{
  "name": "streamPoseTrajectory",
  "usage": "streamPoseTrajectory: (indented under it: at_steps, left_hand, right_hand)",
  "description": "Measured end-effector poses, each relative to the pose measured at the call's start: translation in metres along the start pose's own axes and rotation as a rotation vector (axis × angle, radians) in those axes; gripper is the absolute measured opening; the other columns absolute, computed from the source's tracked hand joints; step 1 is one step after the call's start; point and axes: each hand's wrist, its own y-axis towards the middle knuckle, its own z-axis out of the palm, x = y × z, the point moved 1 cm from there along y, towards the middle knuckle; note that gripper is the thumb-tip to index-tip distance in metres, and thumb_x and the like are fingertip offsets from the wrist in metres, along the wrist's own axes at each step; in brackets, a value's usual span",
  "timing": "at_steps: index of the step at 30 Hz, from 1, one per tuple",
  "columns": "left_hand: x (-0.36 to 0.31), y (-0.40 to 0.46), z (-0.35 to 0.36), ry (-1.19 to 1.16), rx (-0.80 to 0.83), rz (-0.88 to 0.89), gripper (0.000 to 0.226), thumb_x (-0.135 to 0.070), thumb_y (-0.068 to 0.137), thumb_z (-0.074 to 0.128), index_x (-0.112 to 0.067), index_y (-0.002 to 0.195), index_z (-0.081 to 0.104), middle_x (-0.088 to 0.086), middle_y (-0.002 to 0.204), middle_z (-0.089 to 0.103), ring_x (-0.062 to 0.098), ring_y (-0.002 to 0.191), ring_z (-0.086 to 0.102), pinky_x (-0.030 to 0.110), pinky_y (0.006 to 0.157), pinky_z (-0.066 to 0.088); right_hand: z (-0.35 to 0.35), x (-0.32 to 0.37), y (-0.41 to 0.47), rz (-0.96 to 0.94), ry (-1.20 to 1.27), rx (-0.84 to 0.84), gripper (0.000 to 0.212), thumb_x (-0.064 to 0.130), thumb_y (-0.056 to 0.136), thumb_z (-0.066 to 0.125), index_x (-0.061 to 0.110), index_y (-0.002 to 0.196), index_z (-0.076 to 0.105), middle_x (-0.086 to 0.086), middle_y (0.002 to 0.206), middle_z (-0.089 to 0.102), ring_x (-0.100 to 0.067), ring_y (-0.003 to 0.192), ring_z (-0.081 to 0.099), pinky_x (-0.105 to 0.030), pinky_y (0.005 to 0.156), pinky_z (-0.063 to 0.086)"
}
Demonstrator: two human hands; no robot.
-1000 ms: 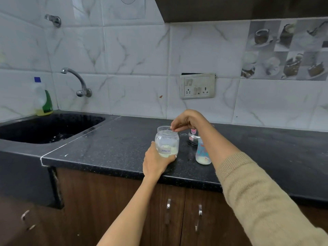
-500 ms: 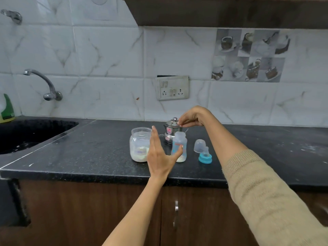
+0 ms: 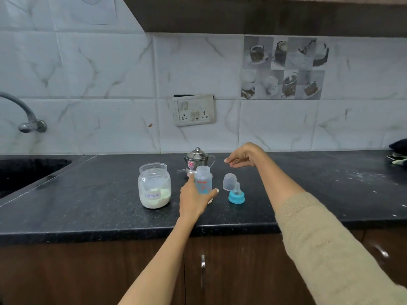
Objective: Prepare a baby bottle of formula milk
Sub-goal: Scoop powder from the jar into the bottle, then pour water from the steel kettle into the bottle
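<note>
My left hand was wrapped round the bottle, thumb on one side and fingers behind, clamped on its lower half as it stood upright on the surface. My right hand hung above and behind the loose parts, fingers loosely apart and holding nothing.

I judged the job to be somewhere in the middle. The bottle was open at the neck; its clear dome cap and blue teat ring lay just to its right, touching each other, so capping was yet to come. The jar stood lidless just left of the bottle, about a third full of pale powder. Whether powder or water was already in the bottle I could not tell, since my hand hid its bottom. The steel pot sat behind, lid on, and I took it for the water. Pouring, screwing on the ring and shaking seemed left.

The bottle was thin translucent plastic with a printed pattern, a narrow cylinder with a wide threaded mouth. The jar was rounded glass, dusted inside, with a small label. The pot was shiny metal with a knob on top. The surface was dark speckled stone, smooth, with white flecks scattered on its right side.
</note>
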Motion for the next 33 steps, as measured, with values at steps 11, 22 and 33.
streamPoseTrajectory:
  at_steps: [11, 22, 33]
  left_hand:
    - [0.014, 0.008, 0.006, -0.047, -0.019, 0.029, 0.053, -0.026, 0.078, 0.075, -0.017, 0.124, 0.052, 0.000, 0.118, 0.063, 0.016, 0.110, 0.058, 0.020, 0.086, 0.040]
    - [0.021, 0.005, 0.008, -0.108, -0.041, 0.074, 0.056, -0.026, 0.078, 0.075, -0.026, 0.128, 0.049, -0.022, 0.103, 0.052, -0.001, 0.098, 0.054, 0.018, 0.086, 0.041]
    - [0.024, 0.003, 0.010, -0.138, -0.037, 0.076, 0.057, -0.029, 0.079, 0.073, -0.030, 0.130, 0.047, -0.022, 0.112, 0.055, -0.001, 0.106, 0.054, 0.021, 0.092, 0.045]
  right_hand:
    - [0.047, 0.005, 0.086, -0.139, 0.179, -0.051, 0.050, 0.027, 0.087, 0.065, 0.003, 0.130, 0.054, -0.012, 0.137, 0.052, -0.024, 0.128, 0.047, -0.032, 0.102, 0.044]
    - [0.067, -0.007, 0.128, -0.117, 0.356, 0.116, 0.041, 0.017, 0.089, 0.061, 0.002, 0.127, 0.055, -0.019, 0.134, 0.053, -0.035, 0.130, 0.044, -0.052, 0.100, 0.044]
    - [0.067, -0.012, 0.128, -0.174, 0.328, 0.010, 0.033, 0.003, 0.087, 0.061, -0.004, 0.120, 0.060, -0.016, 0.115, 0.060, -0.029, 0.106, 0.055, -0.044, 0.090, 0.052]
